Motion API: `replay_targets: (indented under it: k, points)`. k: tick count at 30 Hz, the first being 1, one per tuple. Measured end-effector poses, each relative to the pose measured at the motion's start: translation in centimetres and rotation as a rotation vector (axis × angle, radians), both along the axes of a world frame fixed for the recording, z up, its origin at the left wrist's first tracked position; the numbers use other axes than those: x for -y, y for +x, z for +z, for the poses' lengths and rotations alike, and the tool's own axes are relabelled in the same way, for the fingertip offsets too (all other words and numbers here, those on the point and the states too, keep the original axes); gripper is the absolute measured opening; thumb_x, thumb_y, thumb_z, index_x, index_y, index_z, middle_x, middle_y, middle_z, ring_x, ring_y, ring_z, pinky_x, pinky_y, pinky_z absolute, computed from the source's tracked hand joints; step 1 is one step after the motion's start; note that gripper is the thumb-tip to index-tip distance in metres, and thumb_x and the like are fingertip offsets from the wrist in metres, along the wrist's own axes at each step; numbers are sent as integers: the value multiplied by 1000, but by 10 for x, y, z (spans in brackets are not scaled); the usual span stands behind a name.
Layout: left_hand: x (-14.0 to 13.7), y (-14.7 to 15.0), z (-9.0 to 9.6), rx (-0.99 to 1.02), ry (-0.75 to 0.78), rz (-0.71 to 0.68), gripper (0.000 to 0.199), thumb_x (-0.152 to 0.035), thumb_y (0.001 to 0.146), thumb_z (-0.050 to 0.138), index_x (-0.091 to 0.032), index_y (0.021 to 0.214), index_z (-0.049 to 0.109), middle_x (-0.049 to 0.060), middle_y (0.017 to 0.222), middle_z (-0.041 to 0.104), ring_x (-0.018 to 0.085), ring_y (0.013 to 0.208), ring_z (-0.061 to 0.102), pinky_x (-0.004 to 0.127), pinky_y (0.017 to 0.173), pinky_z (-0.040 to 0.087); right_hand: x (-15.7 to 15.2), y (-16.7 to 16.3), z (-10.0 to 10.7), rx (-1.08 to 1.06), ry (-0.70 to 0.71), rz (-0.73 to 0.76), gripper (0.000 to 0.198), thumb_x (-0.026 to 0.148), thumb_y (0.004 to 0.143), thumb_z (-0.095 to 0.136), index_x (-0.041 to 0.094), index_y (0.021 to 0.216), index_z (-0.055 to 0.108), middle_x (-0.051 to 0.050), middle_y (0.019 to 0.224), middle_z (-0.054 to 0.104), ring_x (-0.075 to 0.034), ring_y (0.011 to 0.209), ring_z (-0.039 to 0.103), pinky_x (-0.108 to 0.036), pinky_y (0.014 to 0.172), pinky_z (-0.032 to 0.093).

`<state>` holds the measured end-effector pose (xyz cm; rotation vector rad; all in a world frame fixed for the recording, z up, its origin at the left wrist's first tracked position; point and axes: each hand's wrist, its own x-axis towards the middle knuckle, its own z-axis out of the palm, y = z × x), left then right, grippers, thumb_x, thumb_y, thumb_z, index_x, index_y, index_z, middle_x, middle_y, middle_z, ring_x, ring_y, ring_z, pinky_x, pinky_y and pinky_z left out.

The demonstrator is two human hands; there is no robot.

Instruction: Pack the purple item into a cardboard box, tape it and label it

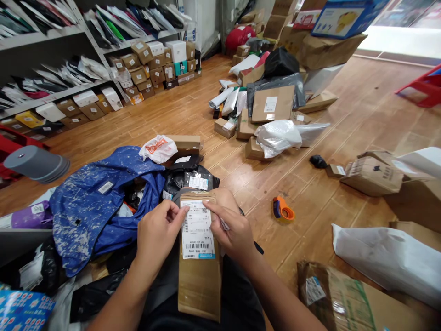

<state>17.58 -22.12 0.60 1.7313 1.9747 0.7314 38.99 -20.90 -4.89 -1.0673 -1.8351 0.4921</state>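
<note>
A narrow brown cardboard parcel lies lengthwise across my lap. A white shipping label with a barcode and a blue corner covers its upper half. My left hand is closed at the label's upper left, its thumb tip and bent index finger pinched at the edge. My right hand is at the upper right, index fingertip on the label and the other fingers curled in. Something small and whitish shows in the right hand's curl, too hidden to name.
An orange tape dispenser lies on the wooden floor to the right. A blue sack and black bags crowd the left. Ahead is a parcel pile; shelves hold mailers. More boxes stand at right.
</note>
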Motion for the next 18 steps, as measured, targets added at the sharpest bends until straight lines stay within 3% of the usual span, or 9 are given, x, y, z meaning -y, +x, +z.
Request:
replay_targets:
  k: [6, 11, 15, 18]
  points:
    - [-6, -8, -8, 144, -34, -27, 41, -61, 99, 69, -23, 83, 65, -3, 72, 67, 16, 67, 59, 28, 66, 42, 1, -1, -1, -13, 3, 7, 39, 10, 104, 55, 19, 138, 73, -7, 119, 84, -20, 92, 82, -33, 87, 64]
    - [-4, -10, -29, 363, -9, -12, 39, -57, 94, 77, -22, 109, 66, -1, 89, 68, 16, 75, 62, 27, 69, 48, 3, 2, -2, -7, -6, 20, 41, 12, 107, 53, 22, 142, 70, -7, 119, 83, -20, 95, 81, -34, 88, 64]
    - [13, -14, -43, 480, -82, -44, 66, -54, 83, 88, -22, 134, 62, 3, 106, 66, 16, 80, 63, 27, 64, 50, 14, 5, -7, 21, -45, 27, 44, 27, 109, 62, 24, 153, 61, -5, 102, 80, -19, 77, 75, -33, 77, 63]
    - [31, -21, -46, 495, -170, -78, 70, -54, 82, 90, -23, 138, 62, 5, 113, 65, 17, 84, 64, 26, 62, 50, 32, 6, -9, 22, -129, -2, 66, 42, 102, 76, 29, 161, 50, -6, 108, 77, -21, 82, 75, -34, 77, 64]
